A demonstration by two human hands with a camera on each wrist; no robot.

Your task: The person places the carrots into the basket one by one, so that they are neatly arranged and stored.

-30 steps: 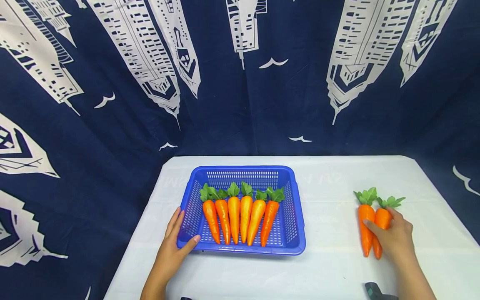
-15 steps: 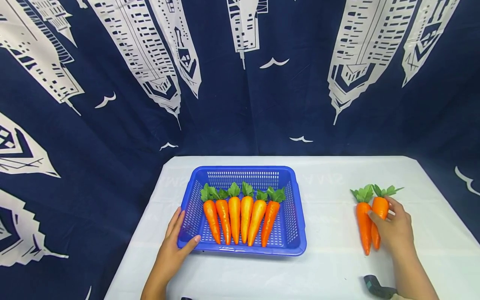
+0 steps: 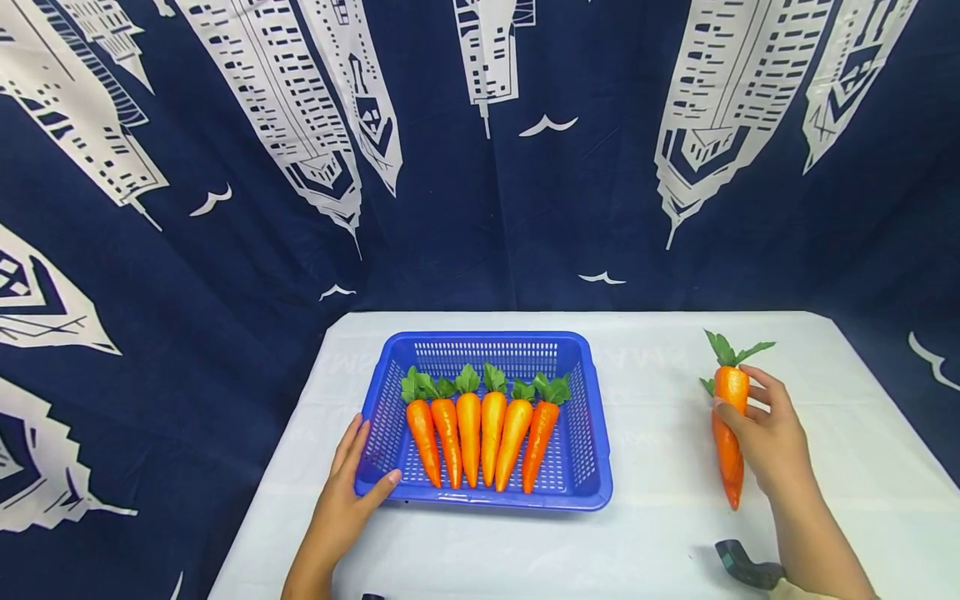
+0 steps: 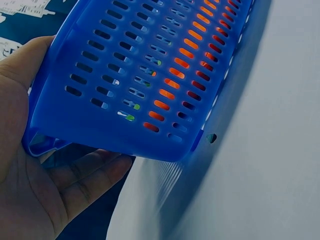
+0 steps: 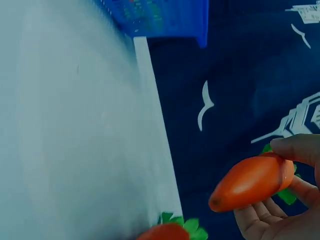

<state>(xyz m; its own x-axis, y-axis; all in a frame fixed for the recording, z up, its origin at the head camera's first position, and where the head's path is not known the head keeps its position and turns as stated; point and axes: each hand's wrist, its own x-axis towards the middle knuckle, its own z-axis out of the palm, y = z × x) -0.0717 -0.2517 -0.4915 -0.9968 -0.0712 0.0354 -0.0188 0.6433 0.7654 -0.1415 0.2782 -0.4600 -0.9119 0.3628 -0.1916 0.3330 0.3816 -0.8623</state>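
Right hand [image 3: 772, 437], right of frame, grips a carrot [image 3: 731, 392] lifted above another carrot [image 3: 727, 462] lying on the bench [image 3: 660, 533]. Left hand [image 3: 341, 500] clasps the blue basket [image 3: 592, 467] at its corner, centre-left. Keep the basket steadied; carry the carrot level.
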